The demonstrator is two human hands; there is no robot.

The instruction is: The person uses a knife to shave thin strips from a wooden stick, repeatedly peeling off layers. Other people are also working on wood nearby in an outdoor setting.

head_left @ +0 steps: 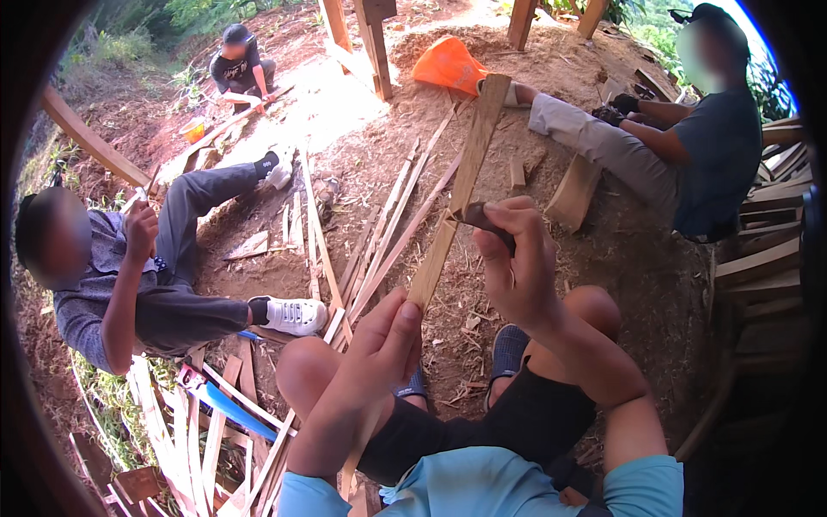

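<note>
Fingers of the left hand (pixel 383 340) are pinching the lower end of a long, thin, pale wooden slat (pixel 457 194) at frame centre, while the right hand (pixel 515 258) is clamping a dark blade (pixel 479 215) against its middle; it looks light, stiff and splintery.

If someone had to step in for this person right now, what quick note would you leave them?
Left hand: grip closed around the lower end of a long bamboo strip that slants up and away.
Right hand: holds a dark knife against the strip's edge about midway.
Done: thin slats lie on the dirt ahead.
Left: this strip is only partly worked, it seems.
</note>
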